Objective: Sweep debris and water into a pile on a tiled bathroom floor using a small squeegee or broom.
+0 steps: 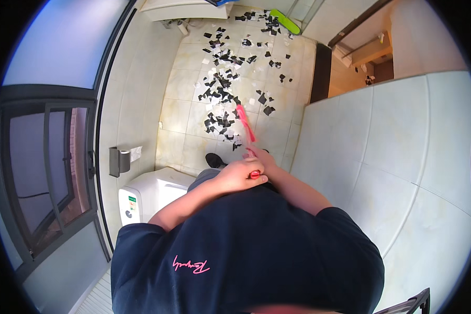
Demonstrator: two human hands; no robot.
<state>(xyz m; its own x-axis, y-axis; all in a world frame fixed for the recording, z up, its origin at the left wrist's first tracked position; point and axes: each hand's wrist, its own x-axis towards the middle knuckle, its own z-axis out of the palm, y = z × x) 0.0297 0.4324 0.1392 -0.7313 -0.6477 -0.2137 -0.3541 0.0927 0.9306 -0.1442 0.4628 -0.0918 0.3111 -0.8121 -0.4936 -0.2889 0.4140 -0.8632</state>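
Observation:
My left hand (239, 175) is closed around the top of a red-and-pink long-handled tool (246, 123), likely a broom, in front of my shirt. Lower on the same handle is my right hand (262, 157), its fingers partly hidden. The tool's pink lower end reaches to the floor beside scattered black and white scraps (221, 92), which look like torn paper or plastic. These scraps run in a loose band from near my feet to the far end of the tiled floor (176, 117). One dark shoe (215, 160) shows just left of my hands.
A white toilet (141, 198) stands at my left, below a toilet-paper holder (119, 161). The window (49, 168) is farther left. Ahead are a white cabinet (186, 11) and a lime-green oblong object (285, 22). A tiled wall (357, 137) bounds the right, with an opening (353, 64) beyond.

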